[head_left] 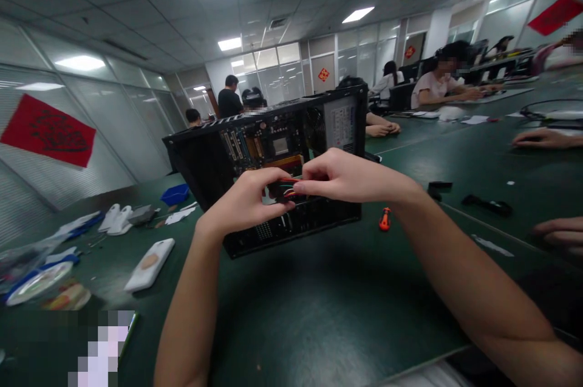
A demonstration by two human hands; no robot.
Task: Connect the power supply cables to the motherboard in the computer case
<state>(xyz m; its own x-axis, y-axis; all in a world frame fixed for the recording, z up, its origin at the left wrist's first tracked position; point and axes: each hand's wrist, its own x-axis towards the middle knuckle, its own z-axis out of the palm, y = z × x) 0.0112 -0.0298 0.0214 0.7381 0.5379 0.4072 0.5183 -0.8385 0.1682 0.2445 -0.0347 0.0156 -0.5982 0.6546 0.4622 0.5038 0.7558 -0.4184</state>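
Observation:
An open black computer case stands on its side on the dark green table, its motherboard facing me. My left hand and my right hand meet in front of the case's lower middle. Both hands are closed in a pinch on a small bundle of red and dark wires with a black connector coming out of the case. The fingertips hide how the connector sits.
An orange-handled screwdriver lies right of the case. A white phone-like object, a blue tray, bags and white parts lie to the left. Black parts lie to the right. Other people's hands rest at the right edge.

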